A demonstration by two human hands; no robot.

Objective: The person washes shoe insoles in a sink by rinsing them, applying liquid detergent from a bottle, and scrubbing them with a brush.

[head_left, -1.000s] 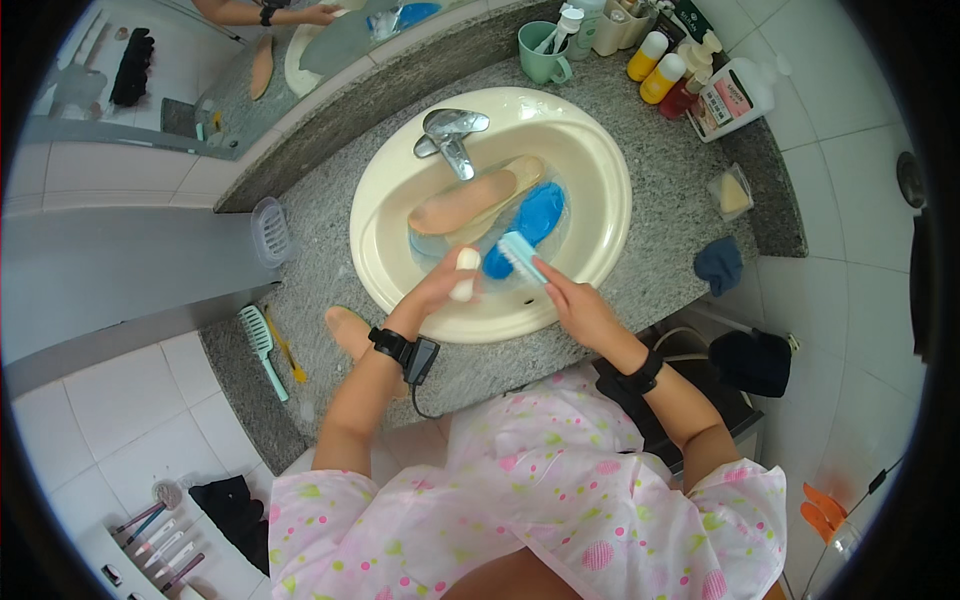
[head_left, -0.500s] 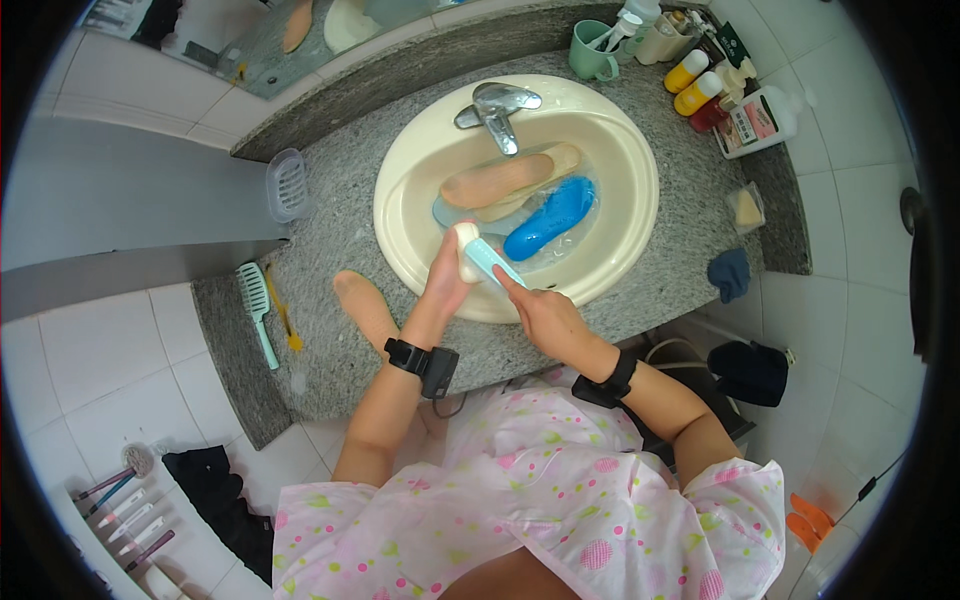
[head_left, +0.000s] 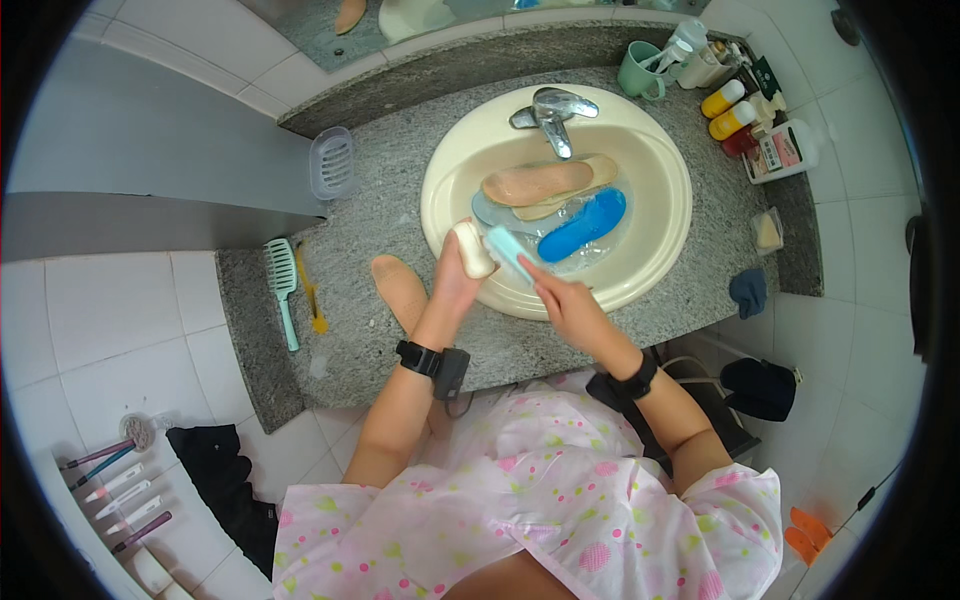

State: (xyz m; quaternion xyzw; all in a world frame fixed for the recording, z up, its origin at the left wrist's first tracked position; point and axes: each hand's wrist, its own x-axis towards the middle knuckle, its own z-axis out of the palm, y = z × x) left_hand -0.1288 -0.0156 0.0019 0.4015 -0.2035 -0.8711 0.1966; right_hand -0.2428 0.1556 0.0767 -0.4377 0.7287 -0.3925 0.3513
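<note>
My left hand (head_left: 455,285) is wrapped round a white bar of soap (head_left: 472,250) over the sink's near left rim. A light blue brush (head_left: 508,250) is gripped in my right hand (head_left: 575,312), its head just right of the soap and slightly blurred. Its bristles are hidden from view. In the cream sink (head_left: 657,262), several insoles lie in shallow water: a tan one (head_left: 535,184) on top of a paler one, a bright blue one (head_left: 583,226), and a light blue one partly covered. Another tan insole (head_left: 396,288) rests on the counter beside my left wrist.
A chrome faucet (head_left: 555,115) stands at the sink's back. To the left are a soap dish (head_left: 331,163) and a green hairbrush (head_left: 284,300). A green mug (head_left: 640,72) and several bottles (head_left: 733,120) line the back right; a dark cloth (head_left: 748,292) lies at the right edge.
The brush has come away from the soap, leaving a small gap, and more of the soap shows. The whole view has shifted, so the sink sits farther right.
</note>
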